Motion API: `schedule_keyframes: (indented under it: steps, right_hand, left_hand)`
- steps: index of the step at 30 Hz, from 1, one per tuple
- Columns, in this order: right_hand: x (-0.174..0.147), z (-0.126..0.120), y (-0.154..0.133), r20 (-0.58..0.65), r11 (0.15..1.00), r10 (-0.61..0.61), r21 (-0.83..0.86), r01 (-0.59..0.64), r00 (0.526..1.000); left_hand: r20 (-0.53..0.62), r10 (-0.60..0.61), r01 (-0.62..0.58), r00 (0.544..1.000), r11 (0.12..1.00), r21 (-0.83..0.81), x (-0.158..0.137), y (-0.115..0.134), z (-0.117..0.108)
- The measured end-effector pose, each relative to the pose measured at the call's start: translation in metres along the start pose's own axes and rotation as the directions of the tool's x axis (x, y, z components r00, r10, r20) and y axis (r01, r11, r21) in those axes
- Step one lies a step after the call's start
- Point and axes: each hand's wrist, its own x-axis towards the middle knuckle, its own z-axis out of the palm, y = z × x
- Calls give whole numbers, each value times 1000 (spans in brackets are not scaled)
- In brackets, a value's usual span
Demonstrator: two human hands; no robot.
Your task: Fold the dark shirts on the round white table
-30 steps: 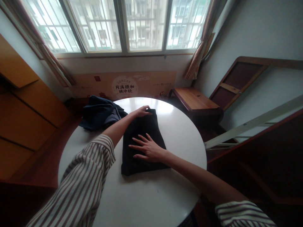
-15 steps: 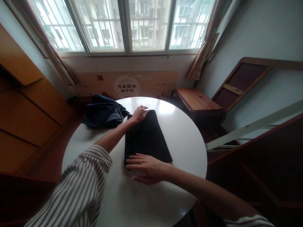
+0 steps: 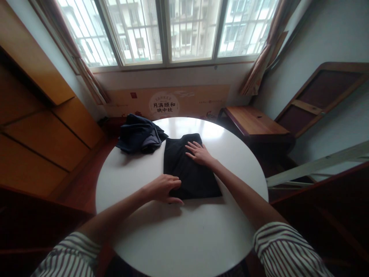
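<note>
A black folded garment [image 3: 190, 175] lies flat on the round white table [image 3: 184, 238]; its exact kind does not show. My left hand [image 3: 165, 188] is at its near left corner, fingers slightly bent over the cloth and thumb apart along the near edge. Toward the far right side, my right hand [image 3: 199, 154] rests flat on the garment with fingers spread. Left of the garment's far end sits a crumpled dark navy garment [image 3: 135, 134] with a greyish part showing, touched by neither hand.
A wooden bench [image 3: 255, 120] stands beyond the table at the right. Orange-brown cabinets [image 3: 46, 138] line the left wall. Past the table are a printed banner [image 3: 198, 100] and a barred window [image 3: 193, 34]. A pale slanted rail [image 3: 323, 161] runs close by the right side.
My left hand came from the garment's far edge to its near left corner. My right hand went from the near edge to the far right part. The view shifted slightly left.
</note>
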Motion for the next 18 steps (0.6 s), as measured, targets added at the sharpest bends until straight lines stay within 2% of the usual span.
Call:
schedule_keyframes:
  steps: [4, 9, 14, 18]
  right_hand:
    - [1, 12, 9, -23, 1000, 18, 15, -17, 1000]
    - [2, 15, 16, -45, 999, 12, 34, -10, 999]
    - [3, 18, 18, -60, 999, 12, 48, -9, 998]
    - [3, 18, 18, -59, 998, 5, 57, -2, 998]
  left_hand:
    - [6, 52, -52, 999, 997, -54, -1, -10, -1]
    - [-30, 105, -105, 994, 994, -22, -14, -9, 7]
    - [21, 206, -206, 978, 978, -25, -20, 0, 4]
    - [59, 221, -215, 974, 972, -93, -22, 1, 2]
